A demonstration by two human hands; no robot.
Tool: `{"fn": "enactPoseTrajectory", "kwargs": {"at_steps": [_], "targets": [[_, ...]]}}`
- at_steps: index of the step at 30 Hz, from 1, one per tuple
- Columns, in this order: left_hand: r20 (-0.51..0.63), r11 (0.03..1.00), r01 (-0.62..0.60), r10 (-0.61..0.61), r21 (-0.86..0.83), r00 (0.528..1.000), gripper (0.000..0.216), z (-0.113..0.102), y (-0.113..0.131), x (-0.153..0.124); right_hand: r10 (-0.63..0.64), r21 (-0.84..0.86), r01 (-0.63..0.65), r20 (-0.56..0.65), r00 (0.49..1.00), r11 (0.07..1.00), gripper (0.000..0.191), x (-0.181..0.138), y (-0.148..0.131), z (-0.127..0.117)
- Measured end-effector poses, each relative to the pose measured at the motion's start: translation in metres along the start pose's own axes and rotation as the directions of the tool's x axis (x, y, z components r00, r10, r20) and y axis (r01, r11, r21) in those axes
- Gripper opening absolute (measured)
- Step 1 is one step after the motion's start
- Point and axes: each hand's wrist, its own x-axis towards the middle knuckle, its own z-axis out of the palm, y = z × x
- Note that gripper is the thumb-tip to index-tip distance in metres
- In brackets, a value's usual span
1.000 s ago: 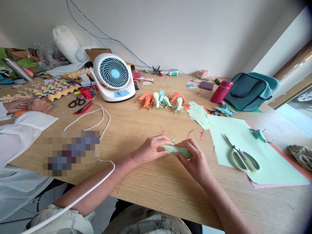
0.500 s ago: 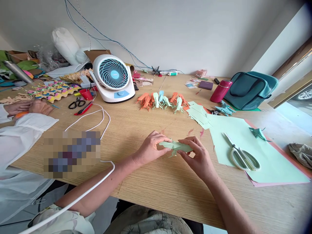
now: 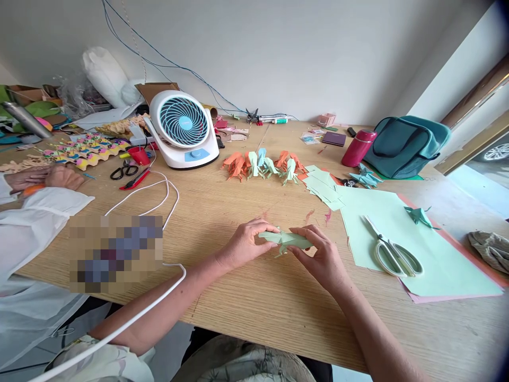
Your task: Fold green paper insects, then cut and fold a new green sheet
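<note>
- we held the folded paper, pale green, between both hands over the near half of the tabletop; we could not tell whether its lower points touched the wood
- our left hand pinched the left end between thumb and fingers, and our right hand gripped the right end likewise, with a small gap between the hands where the folded middle showed
- on our side, the tabletop's near edge slanted across well apart from the paper, wood grain showing in between
- beyond our fingertips we saw a broad stretch of wood reaching to the row of paper figures, orange, pale green and light blue
- from the row's right end, the small green sheets overlapped one another and met the corner of the large green sheet
- that large sheet's left edge ran near our right hand, bounding the room on that side; the scissors lay on it, blades pointing away from us, and a teal figure sat near its right edge
- the white cable crossed in front of our left forearm
- farther left, well apart from our hands, a co-worker's hands were at the table
- the fan stood at the back left
</note>
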Motion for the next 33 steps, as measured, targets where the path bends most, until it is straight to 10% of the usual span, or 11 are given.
{"fn": "enactPoseTrajectory", "kwargs": {"at_steps": [33], "targets": [[0.045, 0.996, 0.051, -0.055, 0.076, 0.997, 0.022, 0.015, -0.008, -0.011, -0.048, 0.074, 0.034, 0.203, 0.978, 0.997, 0.024, 0.002, 0.004, 0.001]]}}
